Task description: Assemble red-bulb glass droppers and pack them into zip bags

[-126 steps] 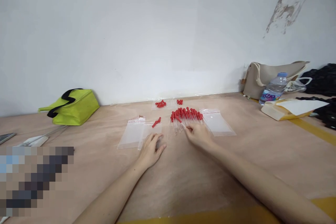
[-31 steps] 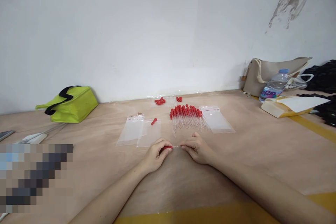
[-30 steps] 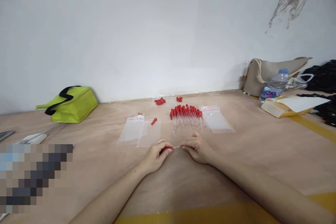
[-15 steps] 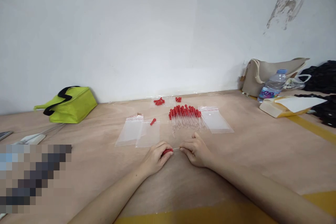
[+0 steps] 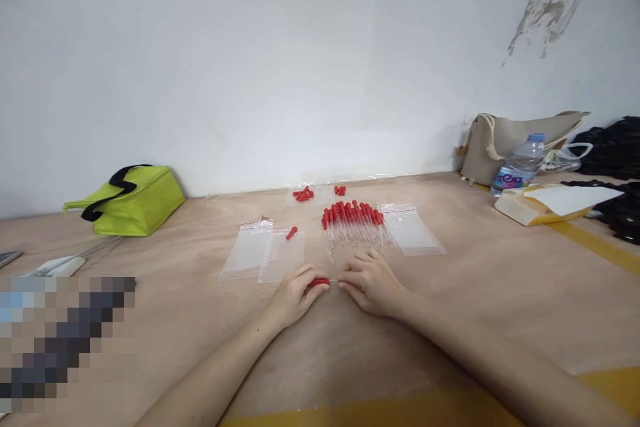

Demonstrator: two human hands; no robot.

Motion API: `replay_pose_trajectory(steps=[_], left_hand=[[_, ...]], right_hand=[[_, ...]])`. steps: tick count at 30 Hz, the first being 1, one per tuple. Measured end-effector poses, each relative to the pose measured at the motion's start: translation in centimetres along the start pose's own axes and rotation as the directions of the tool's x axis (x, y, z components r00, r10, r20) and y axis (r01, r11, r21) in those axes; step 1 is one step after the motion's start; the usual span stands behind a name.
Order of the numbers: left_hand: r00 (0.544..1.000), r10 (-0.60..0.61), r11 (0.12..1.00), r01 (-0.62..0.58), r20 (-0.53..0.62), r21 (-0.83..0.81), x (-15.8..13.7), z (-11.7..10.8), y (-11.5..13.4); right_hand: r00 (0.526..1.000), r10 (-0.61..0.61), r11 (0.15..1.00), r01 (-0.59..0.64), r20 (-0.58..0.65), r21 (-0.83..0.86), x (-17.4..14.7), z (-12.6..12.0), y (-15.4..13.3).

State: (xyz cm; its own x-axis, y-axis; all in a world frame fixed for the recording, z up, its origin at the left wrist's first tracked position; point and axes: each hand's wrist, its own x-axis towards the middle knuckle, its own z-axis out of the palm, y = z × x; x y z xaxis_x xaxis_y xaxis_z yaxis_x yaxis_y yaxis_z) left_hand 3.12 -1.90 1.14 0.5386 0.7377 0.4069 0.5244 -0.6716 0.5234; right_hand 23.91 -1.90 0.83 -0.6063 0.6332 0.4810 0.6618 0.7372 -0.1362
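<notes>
One red bulb (image 5: 320,282) is clasped in the left hand (image 5: 296,295), and a thin tube (image 5: 334,281) bridges the small gap to the right hand (image 5: 369,283), whose fingertips pinch its other end. Bulb and tube lie end to end, their long axis running left to right between the hands, low over the bench (image 5: 320,360); the join sits nearer the left hand. The bulb is plain red, partly hidden by fingers; the tube shows only as a pale, see-through sliver. Beyond lies a row of red-topped tubes (image 5: 353,215).
</notes>
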Motion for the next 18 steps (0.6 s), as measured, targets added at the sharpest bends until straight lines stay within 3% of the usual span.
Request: replay_pose_trajectory(steps=[2,5,8,10,14,16,18], left_hand=[[0.996,-0.035,0.999,0.038,-0.084,0.031,-0.2,-0.4,-0.6],[0.982,-0.095,0.989,0.113,-0.164,0.099,-0.4,-0.7,-1.6],[0.982,-0.130,0.978,0.150,-0.137,0.148,-0.5,-0.7,-2.4],[0.985,-0.136,0.973,0.153,-0.108,0.170,-0.5,-0.6,-2.5],[0.986,-0.137,0.968,0.153,-0.091,0.201,-0.4,-0.5,-2.6],[0.986,-0.142,0.966,0.156,-0.083,0.206,-0.4,-0.5,-2.5],[0.987,-0.146,0.966,0.158,-0.072,0.206,-0.4,-0.5,-2.5]], right_hand=[[0.999,0.048,0.998,-0.048,0.011,-0.049,0.2,-0.5,0.3],[0.959,0.282,0.959,-0.282,-0.016,-0.008,1.0,-0.9,1.7],[0.825,0.565,0.822,-0.561,-0.023,0.100,2.8,-0.9,4.0],[0.725,0.686,0.727,-0.679,-0.067,0.100,4.4,-0.7,5.5],[0.587,0.799,0.598,-0.799,-0.128,0.063,7.1,0.5,7.4],[0.553,0.822,0.562,-0.826,-0.135,0.042,7.8,1.2,7.8],[0.549,0.825,0.556,-0.831,-0.131,0.018,8.2,1.8,8.0]])
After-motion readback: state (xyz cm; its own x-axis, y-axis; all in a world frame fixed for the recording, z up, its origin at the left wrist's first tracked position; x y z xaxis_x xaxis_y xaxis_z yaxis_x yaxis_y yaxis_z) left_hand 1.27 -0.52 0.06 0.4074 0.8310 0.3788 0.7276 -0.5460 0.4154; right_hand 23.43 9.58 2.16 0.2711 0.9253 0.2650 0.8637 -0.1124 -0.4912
